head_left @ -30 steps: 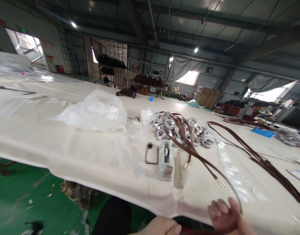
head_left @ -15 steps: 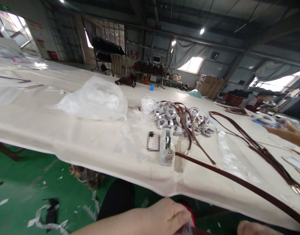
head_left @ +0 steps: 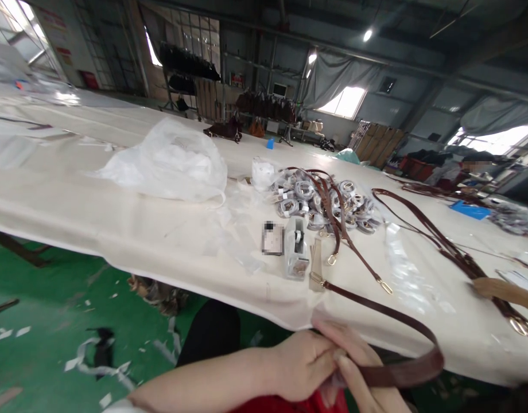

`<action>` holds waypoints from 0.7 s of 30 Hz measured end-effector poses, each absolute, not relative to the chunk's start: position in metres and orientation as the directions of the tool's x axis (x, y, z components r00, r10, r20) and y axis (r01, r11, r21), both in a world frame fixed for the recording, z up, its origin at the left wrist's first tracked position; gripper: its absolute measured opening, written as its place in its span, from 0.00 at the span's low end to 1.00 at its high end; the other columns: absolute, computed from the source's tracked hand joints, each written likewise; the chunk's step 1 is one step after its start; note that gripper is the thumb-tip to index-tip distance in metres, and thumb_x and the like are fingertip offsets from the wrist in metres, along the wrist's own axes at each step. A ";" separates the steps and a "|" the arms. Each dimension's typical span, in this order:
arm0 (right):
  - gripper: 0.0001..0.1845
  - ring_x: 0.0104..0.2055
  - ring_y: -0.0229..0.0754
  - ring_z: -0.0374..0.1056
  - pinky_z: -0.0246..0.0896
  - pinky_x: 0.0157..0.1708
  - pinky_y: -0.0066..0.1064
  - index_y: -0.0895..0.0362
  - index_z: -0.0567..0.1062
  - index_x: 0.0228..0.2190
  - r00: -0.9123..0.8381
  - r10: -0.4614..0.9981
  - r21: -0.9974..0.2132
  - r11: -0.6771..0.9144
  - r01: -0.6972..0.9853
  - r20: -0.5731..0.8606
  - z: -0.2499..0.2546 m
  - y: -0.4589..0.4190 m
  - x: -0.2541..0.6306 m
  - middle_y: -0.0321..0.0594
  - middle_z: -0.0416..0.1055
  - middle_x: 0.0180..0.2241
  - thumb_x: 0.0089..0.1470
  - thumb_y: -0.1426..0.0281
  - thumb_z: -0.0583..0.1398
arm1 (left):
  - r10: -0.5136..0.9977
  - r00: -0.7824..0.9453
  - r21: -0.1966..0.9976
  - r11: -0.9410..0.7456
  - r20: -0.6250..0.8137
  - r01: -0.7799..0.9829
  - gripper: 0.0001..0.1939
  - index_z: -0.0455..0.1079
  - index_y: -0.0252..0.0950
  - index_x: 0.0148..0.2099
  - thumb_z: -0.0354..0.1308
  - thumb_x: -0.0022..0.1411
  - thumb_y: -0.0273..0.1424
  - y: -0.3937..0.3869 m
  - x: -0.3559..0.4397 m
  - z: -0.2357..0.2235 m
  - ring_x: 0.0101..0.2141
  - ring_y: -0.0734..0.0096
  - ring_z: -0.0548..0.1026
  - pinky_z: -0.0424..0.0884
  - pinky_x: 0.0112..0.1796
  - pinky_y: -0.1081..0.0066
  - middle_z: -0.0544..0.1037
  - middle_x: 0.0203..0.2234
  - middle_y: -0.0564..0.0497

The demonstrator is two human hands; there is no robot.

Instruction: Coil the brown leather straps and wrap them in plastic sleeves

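Observation:
At the near table edge, my left hand is closed around one end of a brown leather strap, with a little clear plastic showing at the fingers. My right hand meets it there, its thumb and fingers closed about the same end. From my hands the strap loops right and back onto the table, where its gold buckle lies beside a clear tape dispenser. More brown straps with gold buckles lie across a pile of plastic-wrapped coiled straps.
A large translucent plastic bag sits to the left. A co-worker's hand touches long brown straps at the right, near a blue sheet. Clear plastic sleeves lie between. The cream table drops to a green floor.
My right hand has moved left to join my left hand at the strap end. The strap now bends in a loop. The co-worker's hand has moved down onto the long straps.

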State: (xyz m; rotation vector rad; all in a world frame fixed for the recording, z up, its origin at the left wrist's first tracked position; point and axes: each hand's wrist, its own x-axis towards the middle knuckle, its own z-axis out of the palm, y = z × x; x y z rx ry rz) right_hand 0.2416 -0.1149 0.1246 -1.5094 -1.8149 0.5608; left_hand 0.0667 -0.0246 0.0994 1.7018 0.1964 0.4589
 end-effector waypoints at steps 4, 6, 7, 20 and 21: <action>0.19 0.53 0.55 0.72 0.69 0.55 0.46 0.49 0.80 0.46 0.155 0.972 -0.954 0.129 0.271 0.175 0.112 -0.095 0.255 0.45 0.78 0.49 0.63 0.56 0.54 | 0.444 0.895 0.993 -0.119 0.039 0.016 0.37 0.61 0.37 0.26 0.30 0.64 0.62 -0.019 0.065 0.084 0.16 0.77 0.64 0.63 0.22 0.76 0.63 0.14 0.57; 0.23 0.45 0.54 0.77 0.72 0.50 0.45 0.51 0.82 0.40 0.327 0.929 -0.984 0.178 0.009 0.171 0.111 -0.086 0.276 0.46 0.82 0.40 0.62 0.52 0.52 | 0.473 0.880 0.994 -0.062 -0.048 0.087 0.37 0.62 0.36 0.26 0.32 0.64 0.63 -0.016 0.065 0.071 0.16 0.76 0.64 0.62 0.21 0.76 0.64 0.14 0.56; 0.24 0.42 0.53 0.77 0.73 0.49 0.45 0.52 0.83 0.38 0.377 0.914 -0.982 0.183 -0.056 0.149 0.112 -0.081 0.283 0.46 0.82 0.37 0.61 0.51 0.53 | 0.483 0.873 0.995 -0.032 -0.071 0.099 0.37 0.62 0.36 0.25 0.32 0.63 0.63 -0.015 0.066 0.065 0.16 0.76 0.65 0.64 0.22 0.75 0.65 0.14 0.56; 0.20 0.44 0.51 0.75 0.68 0.50 0.48 0.50 0.80 0.45 0.311 0.937 -0.979 0.190 -0.067 0.161 0.115 -0.045 0.263 0.44 0.81 0.40 0.60 0.54 0.57 | 0.556 0.831 0.997 0.043 0.024 -0.058 0.39 0.70 0.33 0.31 0.34 0.65 0.60 -0.004 0.074 0.070 0.18 0.71 0.70 0.66 0.24 0.74 0.70 0.15 0.53; 0.21 0.45 0.52 0.74 0.66 0.52 0.50 0.50 0.81 0.44 0.337 0.919 -0.972 0.231 -0.035 0.206 0.121 -0.044 0.269 0.45 0.80 0.40 0.62 0.54 0.54 | 0.550 0.834 0.998 0.030 0.034 -0.060 0.39 0.70 0.33 0.28 0.33 0.66 0.60 -0.003 0.073 0.074 0.19 0.71 0.71 0.66 0.25 0.73 0.70 0.15 0.52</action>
